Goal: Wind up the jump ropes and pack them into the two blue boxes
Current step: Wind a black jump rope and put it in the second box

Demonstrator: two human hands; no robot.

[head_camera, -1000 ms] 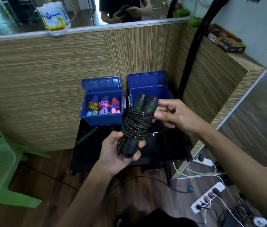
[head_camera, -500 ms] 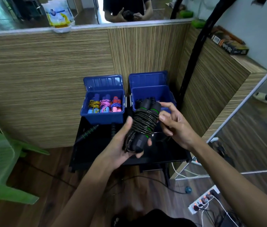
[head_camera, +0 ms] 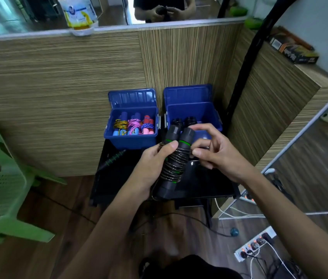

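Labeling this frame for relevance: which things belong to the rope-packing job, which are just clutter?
Job:
- black jump rope, wound, held by left hand and right hand
- left blue box with three colored ropes
- right blue box, open
- loose black handle on the table

Clutter:
- green chair
- power strip
- plastic bag

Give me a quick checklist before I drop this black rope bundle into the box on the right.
1. Bundle held firmly: ok, left hand grips the black jump rope.
2. Cord wound up: ok, coils sit around both handles; whether the loose end is tucked, cannot tell.
3. Right hand free of the cord: not ok, its fingers pinch at the coils.
4. Right blue box open: ok, lid stands up.
5. Room in that box: cannot tell, one black bundle is already inside and the hands hide the rest.
6. Left blue box: holds three coloured bundles.
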